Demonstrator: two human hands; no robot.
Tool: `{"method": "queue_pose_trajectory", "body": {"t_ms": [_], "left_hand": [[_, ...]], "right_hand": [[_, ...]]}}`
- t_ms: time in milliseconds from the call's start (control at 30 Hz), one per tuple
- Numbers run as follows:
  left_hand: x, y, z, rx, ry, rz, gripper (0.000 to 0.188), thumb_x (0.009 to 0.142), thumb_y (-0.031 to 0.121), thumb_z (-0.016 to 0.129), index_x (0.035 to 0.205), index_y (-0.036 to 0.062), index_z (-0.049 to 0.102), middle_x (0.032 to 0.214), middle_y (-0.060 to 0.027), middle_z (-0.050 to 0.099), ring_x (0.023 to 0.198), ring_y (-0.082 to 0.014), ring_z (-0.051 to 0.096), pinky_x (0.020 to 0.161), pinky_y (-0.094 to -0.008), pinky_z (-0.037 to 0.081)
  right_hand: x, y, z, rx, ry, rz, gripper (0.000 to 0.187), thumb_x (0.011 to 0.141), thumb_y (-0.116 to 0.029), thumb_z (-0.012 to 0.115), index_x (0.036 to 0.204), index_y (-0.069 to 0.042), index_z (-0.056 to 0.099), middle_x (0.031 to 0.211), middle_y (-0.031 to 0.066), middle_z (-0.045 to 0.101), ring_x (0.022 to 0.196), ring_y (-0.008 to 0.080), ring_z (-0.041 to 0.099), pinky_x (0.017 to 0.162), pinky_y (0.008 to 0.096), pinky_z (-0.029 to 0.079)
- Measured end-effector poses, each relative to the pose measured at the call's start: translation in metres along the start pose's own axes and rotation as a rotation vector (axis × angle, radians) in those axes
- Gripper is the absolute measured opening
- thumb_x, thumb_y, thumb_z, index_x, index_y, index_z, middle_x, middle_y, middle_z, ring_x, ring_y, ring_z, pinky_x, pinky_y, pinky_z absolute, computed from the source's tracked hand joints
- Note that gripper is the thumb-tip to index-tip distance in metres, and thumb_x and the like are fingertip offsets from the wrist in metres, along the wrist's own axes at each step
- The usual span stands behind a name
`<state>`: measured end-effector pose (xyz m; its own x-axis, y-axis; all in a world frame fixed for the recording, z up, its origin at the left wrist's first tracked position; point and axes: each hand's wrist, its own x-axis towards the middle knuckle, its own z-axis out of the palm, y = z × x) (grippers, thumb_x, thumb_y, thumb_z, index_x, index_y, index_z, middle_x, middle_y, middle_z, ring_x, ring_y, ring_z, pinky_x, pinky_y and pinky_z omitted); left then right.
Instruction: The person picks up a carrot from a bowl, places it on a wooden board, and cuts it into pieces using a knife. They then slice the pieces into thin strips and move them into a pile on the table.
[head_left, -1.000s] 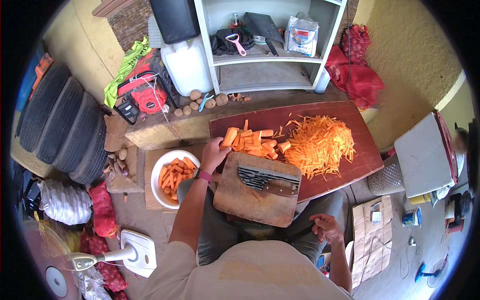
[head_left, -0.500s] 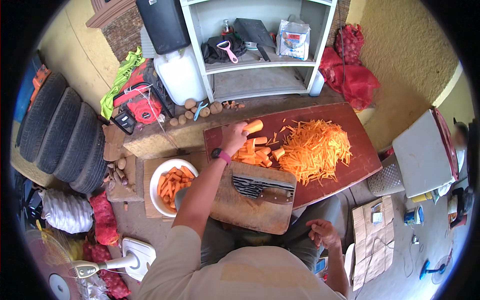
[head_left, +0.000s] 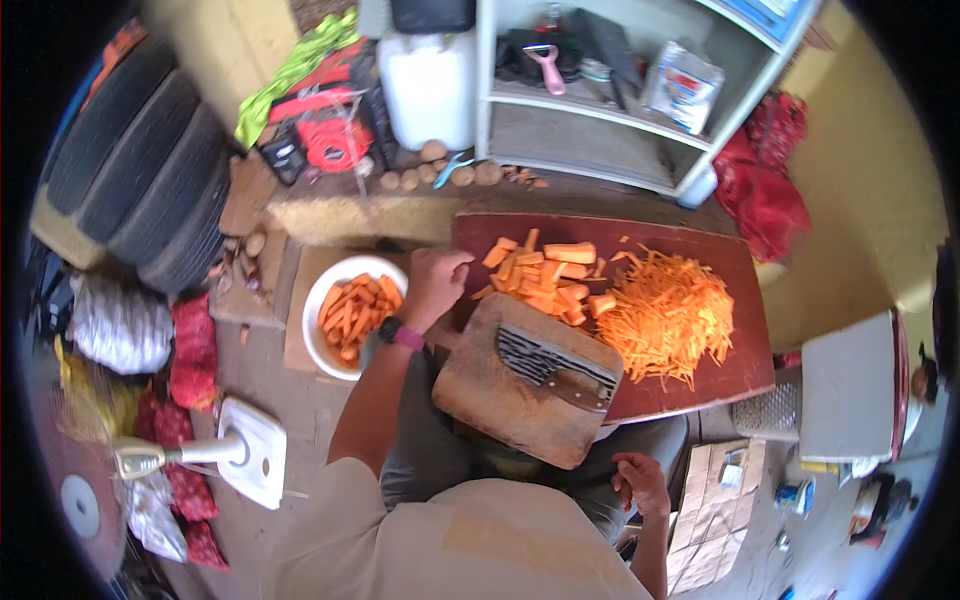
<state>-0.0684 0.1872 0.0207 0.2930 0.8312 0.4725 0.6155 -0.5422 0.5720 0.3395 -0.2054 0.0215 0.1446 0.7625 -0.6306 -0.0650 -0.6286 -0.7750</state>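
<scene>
My left hand (head_left: 438, 282) hangs at the left edge of the red-brown table (head_left: 745, 300), its fingers curled in with nothing visible in them. To its left stands a white bowl (head_left: 312, 335) of peeled carrots (head_left: 350, 315). A heap of thick carrot pieces (head_left: 540, 285) lies on the table right of the hand, beside a big mound of carrot strips (head_left: 675, 320). A cleaver (head_left: 525, 357) with a wooden handle rests flat on a wooden cutting board (head_left: 490, 405) over my lap. My right hand (head_left: 640, 485) rests by my right thigh, fingers loosely bent and apart, holding nothing.
Potatoes (head_left: 462, 176) and a blue peeler (head_left: 450, 170) lie on the ledge behind the table. A grey shelf (head_left: 600, 135) stands beyond. Stacked tyres (head_left: 150, 180) and a fan with a white base (head_left: 262, 470) are at left, a white box (head_left: 850, 390) at right.
My left hand has let go of a thick carrot piece on the heap and moved left toward the bowl. The view has shifted; my right hand stays by my thigh.
</scene>
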Motion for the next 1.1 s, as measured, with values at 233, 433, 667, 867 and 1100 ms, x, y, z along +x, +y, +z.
{"method": "queue_pose_trajectory", "body": {"t_ms": [233,433,667,867,1100], "left_hand": [[-0.22,-0.037,-0.108,-0.52,0.029,-0.892,0.053,0.11,0.03,0.069,0.155,0.0026,0.061,0.149,-0.0198,0.067,0.14,-0.033,0.063,0.117,-0.0419,0.049],[-0.351,0.025,-0.063,-0.746,0.107,-1.003,0.084,0.118,0.06,0.037,0.173,-0.0038,0.028,0.175,-0.023,0.037,0.162,-0.0321,0.037,0.133,-0.042,0.028],[-0.382,-0.06,-0.082,-0.41,-0.215,-0.737,0.041,0.115,0.037,0.056,0.133,0.0017,0.068,0.127,-0.0212,0.071,0.12,-0.0358,0.067,0.107,-0.0465,0.052],[-0.349,-0.209,-0.041,0.285,-0.203,-0.555,0.035,0.097,0.013,0.072,0.131,0.008,0.069,0.13,-0.0189,0.066,0.119,-0.0396,0.066,0.1,-0.0549,0.053],[-0.301,-0.276,-0.016,0.641,-0.155,-0.722,0.04,0.093,0.023,0.072,0.129,0.0079,0.068,0.135,-0.0178,0.062,0.131,-0.0407,0.056,0.099,-0.0657,0.044]], "right_hand": [[0.006,0.002,-0.02,-0.494,0.448,-0.182,0.024,0.11,-0.012,0.065,0.128,0.003,0.071,0.087,0.0041,0.07,0.061,0.0135,0.064,0.051,0.0303,0.053],[0.053,0.091,-0.11,-0.826,0.716,-0.364,0.064,0.111,-0.04,0.067,0.161,-0.003,0.051,0.148,0.0215,0.059,0.128,0.0295,0.061,0.098,0.0411,0.057],[0.049,0.075,-0.077,-0.02,0.629,-0.098,0.1,0.106,-0.067,0.062,0.177,-0.01,0.022,0.169,0.0228,0.042,0.145,0.0389,0.053,0.119,0.0516,0.048],[0.045,0.07,-0.077,0.059,0.664,-0.029,0.106,0.1,-0.071,0.066,0.176,-0.011,0.022,0.168,0.0229,0.044,0.143,0.0414,0.054,0.118,0.0536,0.049],[0.047,0.057,-0.068,-0.015,0.717,0.022,0.106,0.097,-0.073,0.067,0.172,-0.009,0.029,0.164,0.0223,0.047,0.14,0.0407,0.055,0.115,0.0532,0.051]]}}
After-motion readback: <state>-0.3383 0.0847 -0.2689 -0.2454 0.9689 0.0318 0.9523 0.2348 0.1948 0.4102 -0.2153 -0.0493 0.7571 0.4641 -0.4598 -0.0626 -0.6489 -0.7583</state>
